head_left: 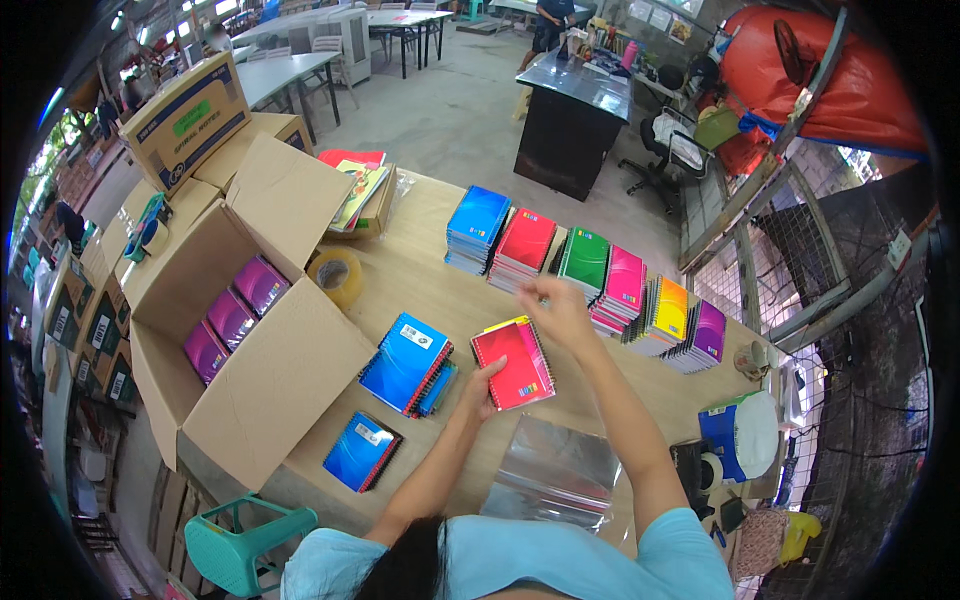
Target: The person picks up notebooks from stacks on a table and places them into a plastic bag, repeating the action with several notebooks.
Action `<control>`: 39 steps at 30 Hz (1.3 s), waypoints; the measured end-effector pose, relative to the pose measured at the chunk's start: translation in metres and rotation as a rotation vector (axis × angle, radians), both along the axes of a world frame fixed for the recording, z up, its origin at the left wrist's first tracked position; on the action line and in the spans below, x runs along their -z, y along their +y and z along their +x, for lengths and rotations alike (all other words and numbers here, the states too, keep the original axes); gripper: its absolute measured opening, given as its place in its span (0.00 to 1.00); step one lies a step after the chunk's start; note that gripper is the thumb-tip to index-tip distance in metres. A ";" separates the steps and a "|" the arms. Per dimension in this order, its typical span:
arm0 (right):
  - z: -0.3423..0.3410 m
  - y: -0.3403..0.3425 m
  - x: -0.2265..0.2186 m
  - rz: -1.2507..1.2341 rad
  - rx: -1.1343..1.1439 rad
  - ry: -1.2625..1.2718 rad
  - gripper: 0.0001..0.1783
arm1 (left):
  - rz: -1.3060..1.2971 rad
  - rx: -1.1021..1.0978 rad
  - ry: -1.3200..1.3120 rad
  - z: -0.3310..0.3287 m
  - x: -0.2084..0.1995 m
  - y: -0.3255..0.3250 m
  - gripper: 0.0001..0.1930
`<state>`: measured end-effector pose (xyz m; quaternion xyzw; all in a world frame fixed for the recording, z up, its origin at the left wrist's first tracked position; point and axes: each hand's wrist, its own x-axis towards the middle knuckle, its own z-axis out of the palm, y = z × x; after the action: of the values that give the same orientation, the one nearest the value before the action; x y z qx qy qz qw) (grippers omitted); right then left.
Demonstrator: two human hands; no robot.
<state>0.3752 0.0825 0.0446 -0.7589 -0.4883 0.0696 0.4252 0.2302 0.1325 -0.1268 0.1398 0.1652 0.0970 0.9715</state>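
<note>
My left hand (pixel 482 390) grips a small bundle of spiral notebooks (pixel 512 368) by its left side, a red cover on top and a yellow edge showing beneath. Just above the bundle's upper right corner is my right hand (pixel 560 310), its fingers bent in toward the thumb; whatever they may hold is too small to make out. Beyond it runs a row of notebook stacks: blue (pixel 476 218), red (pixel 526 238), green (pixel 583 256), pink (pixel 625 276), yellow (pixel 668 306) and purple (pixel 708 328). Left of my hands lie blue-topped notebook bundles (pixel 400 365), with another blue-topped bundle (pixel 360 450) nearer me.
Clear plastic sheets (pixel 555 465) lie close to my body. An open carton (pixel 260 400) at left holds wrapped purple notebooks (pixel 232 320). A tape roll (pixel 350 292) sits by its flap. A green stool (pixel 225 550) stands lower left; a blue-and-white pack (pixel 745 435) is at right.
</note>
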 end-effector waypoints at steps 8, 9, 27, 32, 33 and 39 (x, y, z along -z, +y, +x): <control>0.116 0.130 0.052 -0.453 0.647 -0.331 0.27 | 0.089 -0.023 0.063 -0.009 -0.003 -0.001 0.22; 0.119 0.128 0.053 -0.473 0.644 -0.172 0.31 | 0.110 -0.052 0.085 -0.014 -0.004 0.003 0.21; 0.092 0.026 0.005 -0.335 -0.062 0.134 0.21 | 0.159 -0.067 -0.065 0.011 -0.004 0.017 0.28; 0.026 -0.057 0.057 -0.312 0.097 -0.026 0.20 | -0.009 -0.050 -0.159 0.023 -0.025 -0.027 0.34; 0.027 -0.074 0.075 -0.074 0.118 -0.249 0.19 | 0.062 0.007 -0.095 0.028 -0.024 -0.031 0.29; 0.120 -0.165 0.118 0.000 0.663 -0.058 0.16 | 0.090 0.068 0.069 0.027 -0.005 -0.023 0.22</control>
<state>0.4956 -0.0828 -0.0732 -0.8782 -0.2264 -0.0942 0.4107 0.2574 0.1098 -0.1223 0.1922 0.1891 0.0663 0.9607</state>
